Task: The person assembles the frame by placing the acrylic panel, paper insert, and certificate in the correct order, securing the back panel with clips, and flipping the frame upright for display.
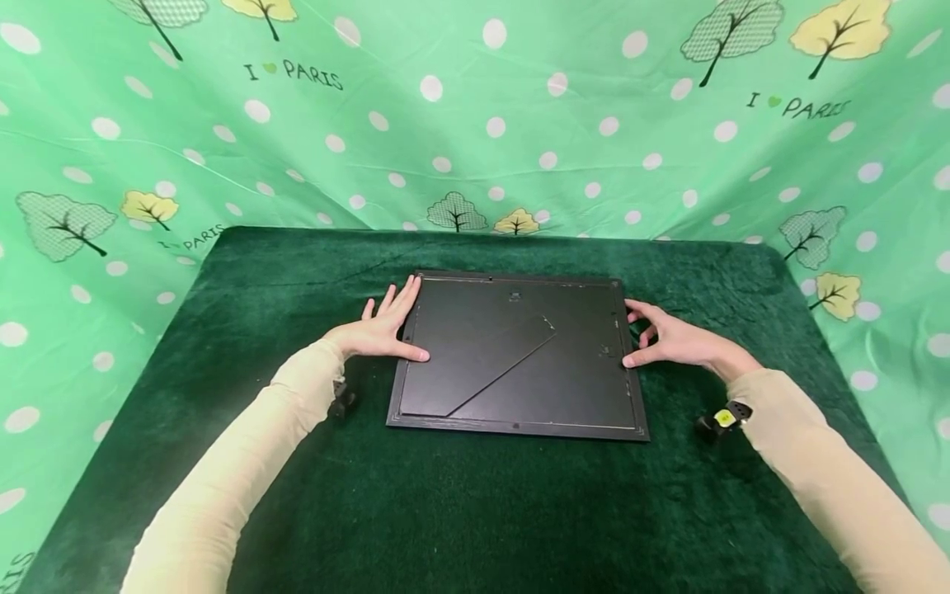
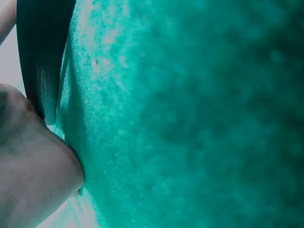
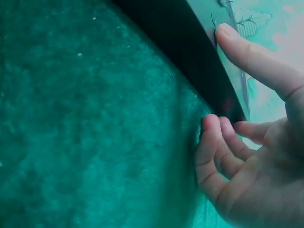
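Note:
A black picture frame point(image 1: 512, 355) lies face down on dark green cloth, its backing and slanted easel leg showing. At its left side is my left hand point(image 1: 377, 332), fingers spread fairly straight along the edge and thumb across the back. The left wrist view shows only part of this left hand point(image 2: 38, 161) beside the frame's dark side point(image 2: 40, 57). My right hand point(image 1: 679, 338) grips the right edge, thumb on top. In the right wrist view, curled fingers of the right hand point(image 3: 256, 166) meet the lower edge of the frame point(image 3: 190, 52).
The dark green velvety cloth point(image 1: 475, 511) covers the table. Behind and at both sides hangs a light green curtain point(image 1: 460, 107) with white dots and printed trees. A small wrist camera point(image 1: 718, 421) sits beside the right sleeve, low over the cloth.

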Demonstrator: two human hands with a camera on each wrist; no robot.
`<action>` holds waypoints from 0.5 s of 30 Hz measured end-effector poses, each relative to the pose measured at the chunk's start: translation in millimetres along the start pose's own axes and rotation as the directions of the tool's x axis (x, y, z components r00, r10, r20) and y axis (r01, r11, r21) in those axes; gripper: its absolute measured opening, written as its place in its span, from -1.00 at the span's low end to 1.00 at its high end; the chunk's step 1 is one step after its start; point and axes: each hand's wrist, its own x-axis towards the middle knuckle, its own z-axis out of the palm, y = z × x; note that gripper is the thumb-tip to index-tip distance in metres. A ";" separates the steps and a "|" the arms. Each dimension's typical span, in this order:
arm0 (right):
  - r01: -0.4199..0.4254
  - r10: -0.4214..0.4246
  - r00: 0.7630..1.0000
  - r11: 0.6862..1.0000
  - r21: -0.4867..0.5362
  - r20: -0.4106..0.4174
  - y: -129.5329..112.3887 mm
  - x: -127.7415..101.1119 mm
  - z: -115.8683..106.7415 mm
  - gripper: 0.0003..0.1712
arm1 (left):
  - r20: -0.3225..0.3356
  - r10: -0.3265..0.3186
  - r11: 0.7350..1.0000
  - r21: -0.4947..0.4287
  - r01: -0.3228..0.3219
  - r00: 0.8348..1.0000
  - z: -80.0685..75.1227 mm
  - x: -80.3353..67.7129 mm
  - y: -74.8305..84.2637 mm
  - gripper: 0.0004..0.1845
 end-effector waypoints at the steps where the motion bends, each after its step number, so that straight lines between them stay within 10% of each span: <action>1: -0.007 0.007 1.000 1.000 -0.004 0.006 -2.0 0.5 -0.2 0.21 | 0.001 -0.003 1.000 0.004 0.003 1.000 -0.1 0.0 1.1 0.32; 15: -0.146 0.170 0.976 0.975 -0.170 0.135 -33.5 6.7 -1.7 0.34 | 0.005 -0.002 0.999 0.032 0.002 1.000 0.9 2.3 3.5 0.31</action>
